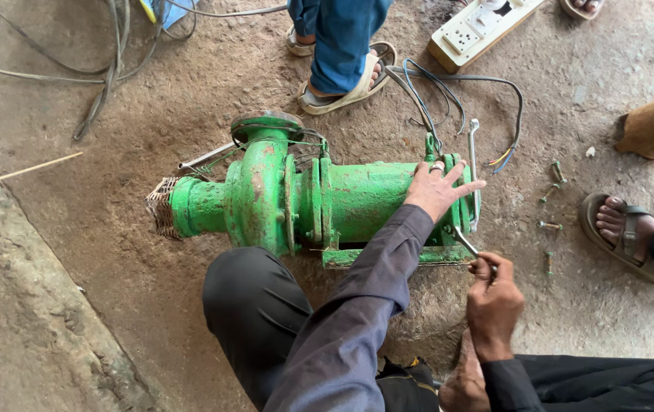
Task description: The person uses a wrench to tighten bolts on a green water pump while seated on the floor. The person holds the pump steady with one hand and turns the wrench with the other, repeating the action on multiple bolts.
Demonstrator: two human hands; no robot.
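Note:
A green cast-iron water pump (281,202) lies on its side on the dirt floor. My left hand (438,191) rests flat on the motor end of the pump, fingers spread, a ring on one finger. My right hand (491,294) is closed around the handle of a metal spanner (466,244) whose head sits at the lower right edge of the pump body. A second spanner (473,172) leans against the pump's right end. My knee and dark trouser leg are just below the pump.
Several loose bolts (550,194) lie on the ground to the right. Wires (457,91) run from the pump to an extension board (480,27). Other people's sandalled feet stand at the top (342,84) and right (625,229). Cables lie at the top left.

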